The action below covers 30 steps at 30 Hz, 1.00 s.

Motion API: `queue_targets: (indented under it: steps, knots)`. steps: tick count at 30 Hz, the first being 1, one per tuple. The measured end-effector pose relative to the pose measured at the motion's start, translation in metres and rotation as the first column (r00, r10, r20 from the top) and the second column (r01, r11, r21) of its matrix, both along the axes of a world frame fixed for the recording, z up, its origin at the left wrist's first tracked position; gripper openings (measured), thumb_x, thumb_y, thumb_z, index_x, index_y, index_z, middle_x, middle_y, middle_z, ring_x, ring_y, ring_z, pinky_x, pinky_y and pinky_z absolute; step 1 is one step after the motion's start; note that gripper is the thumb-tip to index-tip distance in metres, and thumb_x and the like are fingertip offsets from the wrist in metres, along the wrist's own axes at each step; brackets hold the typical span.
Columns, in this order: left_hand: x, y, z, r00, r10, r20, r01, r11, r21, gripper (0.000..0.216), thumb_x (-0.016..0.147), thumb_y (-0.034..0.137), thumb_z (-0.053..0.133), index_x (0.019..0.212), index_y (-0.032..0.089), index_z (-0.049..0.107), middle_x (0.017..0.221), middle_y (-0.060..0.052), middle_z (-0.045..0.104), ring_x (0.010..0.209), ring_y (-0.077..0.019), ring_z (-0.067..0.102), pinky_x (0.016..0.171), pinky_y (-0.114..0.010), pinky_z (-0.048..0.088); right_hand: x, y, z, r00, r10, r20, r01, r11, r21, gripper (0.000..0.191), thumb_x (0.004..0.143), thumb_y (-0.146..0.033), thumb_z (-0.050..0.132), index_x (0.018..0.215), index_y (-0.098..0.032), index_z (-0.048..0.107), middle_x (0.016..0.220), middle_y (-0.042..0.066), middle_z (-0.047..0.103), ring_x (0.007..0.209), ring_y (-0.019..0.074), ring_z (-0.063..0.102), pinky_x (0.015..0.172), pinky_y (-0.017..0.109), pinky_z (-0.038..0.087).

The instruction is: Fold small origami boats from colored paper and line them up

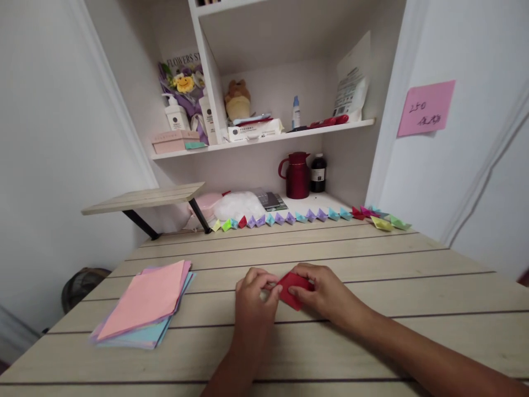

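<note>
Between my hands, just above the wooden table (198,361), is a small folded piece of red paper (290,298). My left hand (257,292) pinches its left corner between thumb and fingers. Gripping the paper from the right is my right hand (317,288), with the thumb pressed on its near face and the fingers curled behind its upper edge. Part of the paper is hidden under the right thumb and fingers. To the left lies a loose stack of coloured paper sheets (144,298), pink on top, with blue and purple edges showing below.
Along the table's back edge runs a row of small folded paper boats (290,218) in several colours. A small raised wooden shelf (149,197) stands at the back left. Behind are a dark red jug (298,176), a dark bottle (318,173) and a white plastic bag (239,206).
</note>
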<state>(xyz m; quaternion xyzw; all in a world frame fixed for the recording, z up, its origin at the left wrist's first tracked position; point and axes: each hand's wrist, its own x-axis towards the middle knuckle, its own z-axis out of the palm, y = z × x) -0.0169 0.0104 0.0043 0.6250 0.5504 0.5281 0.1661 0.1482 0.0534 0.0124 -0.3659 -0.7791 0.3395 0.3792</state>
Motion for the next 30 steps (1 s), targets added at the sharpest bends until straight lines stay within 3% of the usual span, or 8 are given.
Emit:
queue_targets:
  steps: [2, 4, 8, 12, 18, 21, 25, 30]
  knots:
    - [-0.001, -0.002, 0.005, 0.993, -0.002, -0.115, 0.004, 1.000, 0.018, 0.011, 0.071, 0.013, 0.062, 0.068, 0.022, 0.069, 0.075, 0.000, 0.065, 0.072, -0.0162, 0.059, 0.083, -0.036, 0.041, 0.002, 0.000, 0.001, 1.000, 0.006, 0.030, -0.007, 1.000, 0.022, 0.008, 0.073, -0.017, 0.058, 0.068, -0.018, 0.064, 0.069, 0.000, 0.062, 0.070, 0.0172, 0.054, 0.066, 0.028, 0.040]
    - [-0.002, -0.002, 0.006, 0.994, 0.003, -0.106, -0.004, 1.000, -0.004, 0.009, 0.070, 0.015, 0.064, 0.064, 0.021, 0.068, 0.069, 0.001, 0.064, 0.067, -0.0155, 0.058, 0.078, -0.033, 0.042, 0.002, 0.001, 0.000, 1.000, 0.013, -0.019, -0.014, 0.999, -0.047, 0.005, 0.073, -0.020, 0.060, 0.073, -0.019, 0.066, 0.071, 0.000, 0.064, 0.070, 0.0172, 0.055, 0.065, 0.028, 0.041]
    - [-0.005, 0.003, 0.003, 0.983, 0.001, 0.183, 0.027, 0.988, -0.152, 0.006, 0.065, 0.021, 0.069, 0.060, 0.018, 0.066, 0.066, -0.001, 0.063, 0.064, -0.0148, 0.057, 0.065, -0.027, 0.043, 0.000, 0.006, -0.006, 0.952, 0.014, -0.306, -0.104, 0.955, -0.278, 0.019, 0.069, -0.026, 0.071, 0.085, -0.019, 0.064, 0.074, -0.002, 0.065, 0.067, 0.0151, 0.056, 0.061, 0.026, 0.042]
    - [-0.007, 0.006, 0.000, 0.862, 0.006, 0.508, 0.184, 0.928, -0.324, 0.021, 0.061, 0.033, 0.074, 0.069, 0.014, 0.069, 0.066, -0.002, 0.067, 0.062, -0.0138, 0.057, 0.062, -0.025, 0.043, -0.002, 0.011, -0.011, 0.843, 0.069, -0.533, -0.302, 0.881, -0.364, 0.030, 0.064, -0.029, 0.079, 0.087, -0.018, 0.064, 0.078, 0.000, 0.069, 0.073, 0.0158, 0.061, 0.070, 0.028, 0.045]
    - [-0.004, 0.004, -0.003, 0.839, -0.036, 0.543, 0.250, 0.912, -0.326, 0.026, 0.061, 0.034, 0.075, 0.072, 0.012, 0.069, 0.065, -0.002, 0.067, 0.062, -0.0128, 0.056, 0.062, -0.023, 0.042, 0.000, 0.009, -0.006, 0.853, 0.042, -0.520, -0.288, 0.870, -0.401, 0.027, 0.064, -0.030, 0.080, 0.085, -0.016, 0.068, 0.078, 0.002, 0.071, 0.072, 0.0157, 0.062, 0.072, 0.029, 0.047]
    - [-0.003, 0.005, -0.006, 0.881, -0.041, 0.471, 0.214, 0.923, -0.320, 0.020, 0.065, 0.033, 0.071, 0.072, 0.014, 0.067, 0.067, -0.002, 0.065, 0.062, -0.0133, 0.056, 0.062, -0.024, 0.042, 0.002, 0.010, -0.006, 0.877, 0.046, -0.479, -0.261, 0.882, -0.392, 0.025, 0.065, -0.030, 0.078, 0.083, -0.016, 0.069, 0.077, 0.001, 0.071, 0.072, 0.0161, 0.061, 0.072, 0.029, 0.046]
    - [-0.002, 0.007, -0.009, 0.991, -0.028, 0.128, 0.050, 0.984, -0.172, 0.008, 0.066, 0.019, 0.067, 0.062, 0.018, 0.061, 0.066, 0.001, 0.059, 0.064, -0.0145, 0.054, 0.064, -0.027, 0.041, 0.003, 0.014, -0.013, 0.926, 0.016, -0.378, -0.168, 0.913, -0.372, 0.018, 0.066, -0.028, 0.076, 0.074, -0.016, 0.066, 0.067, -0.001, 0.066, 0.062, 0.0139, 0.056, 0.061, 0.026, 0.042]
    - [-0.002, 0.011, -0.010, 0.986, 0.039, -0.164, -0.057, 0.992, -0.110, 0.016, 0.066, 0.013, 0.068, 0.063, 0.020, 0.055, 0.065, 0.003, 0.057, 0.066, -0.0159, 0.054, 0.071, -0.031, 0.039, 0.003, 0.013, -0.015, 0.972, 0.012, -0.235, -0.077, 0.960, -0.270, 0.016, 0.073, -0.031, 0.070, 0.077, -0.017, 0.066, 0.069, 0.000, 0.066, 0.065, 0.0161, 0.057, 0.062, 0.028, 0.042]
